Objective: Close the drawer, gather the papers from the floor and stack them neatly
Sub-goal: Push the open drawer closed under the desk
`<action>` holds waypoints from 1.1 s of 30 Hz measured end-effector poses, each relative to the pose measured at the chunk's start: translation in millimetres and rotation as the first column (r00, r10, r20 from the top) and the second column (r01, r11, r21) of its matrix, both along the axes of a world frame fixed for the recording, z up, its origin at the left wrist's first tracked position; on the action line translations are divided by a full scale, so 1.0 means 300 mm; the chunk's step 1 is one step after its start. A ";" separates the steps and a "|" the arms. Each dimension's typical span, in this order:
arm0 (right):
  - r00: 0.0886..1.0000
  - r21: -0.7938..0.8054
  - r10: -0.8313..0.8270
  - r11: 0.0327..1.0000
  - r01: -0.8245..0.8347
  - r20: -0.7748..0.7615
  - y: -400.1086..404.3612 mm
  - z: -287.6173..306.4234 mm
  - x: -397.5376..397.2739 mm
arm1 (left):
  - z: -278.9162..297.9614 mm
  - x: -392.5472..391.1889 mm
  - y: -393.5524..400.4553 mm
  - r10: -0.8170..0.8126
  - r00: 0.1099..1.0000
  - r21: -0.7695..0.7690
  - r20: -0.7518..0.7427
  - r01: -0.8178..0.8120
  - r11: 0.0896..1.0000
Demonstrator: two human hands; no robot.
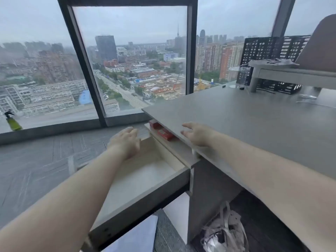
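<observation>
The desk drawer [145,186] stands pulled far out to the left of the grey desk [254,120], its pale inside bare where I can see it. My left hand [125,140] hovers over the drawer's far end, fingers apart and holding nothing. My right hand [197,134] rests flat on the desk's left edge, fingers spread. Red boxes [163,132] lie under the desk top behind the drawer. A white sheet of paper [138,235] lies on the floor below the drawer front, partly hidden by it.
A bag [223,233] sits on the floor under the desk. A monitor stand [283,73], a clear cup [242,75] and a black perforated panel [269,50] stand at the desk's back. Large windows face me; a green spray bottle [12,122] stands on the sill at left.
</observation>
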State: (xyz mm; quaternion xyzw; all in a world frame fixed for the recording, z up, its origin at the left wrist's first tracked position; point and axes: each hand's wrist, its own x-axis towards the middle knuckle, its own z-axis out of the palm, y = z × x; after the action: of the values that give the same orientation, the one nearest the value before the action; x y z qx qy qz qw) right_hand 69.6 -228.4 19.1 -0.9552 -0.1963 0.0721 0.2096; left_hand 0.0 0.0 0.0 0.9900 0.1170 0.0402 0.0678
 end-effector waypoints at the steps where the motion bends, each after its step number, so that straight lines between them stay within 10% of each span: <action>1: 1.000 -0.023 0.007 1.000 -0.007 -0.010 0.030 -0.008 -0.016 | -0.019 -0.036 0.040 0.036 0.999 0.009 -0.013 -0.036 0.999; 12: 0.999 -0.207 -0.011 0.978 0.022 0.052 0.220 -0.078 -0.007 | -0.272 -0.278 0.399 0.582 0.742 -0.169 -0.332 -0.654 0.737; 33: 0.998 -0.060 0.048 0.997 -0.045 0.035 0.228 -0.056 0.057 | -0.337 -0.086 0.282 0.199 0.969 -0.700 -0.149 -0.246 0.671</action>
State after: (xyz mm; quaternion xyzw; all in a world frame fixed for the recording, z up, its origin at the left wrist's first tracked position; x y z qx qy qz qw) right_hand 86.7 -159.9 2.3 -0.9573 -0.2201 0.0653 0.1757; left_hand -25.9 84.7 -101.1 0.8652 0.2448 -0.0301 0.4365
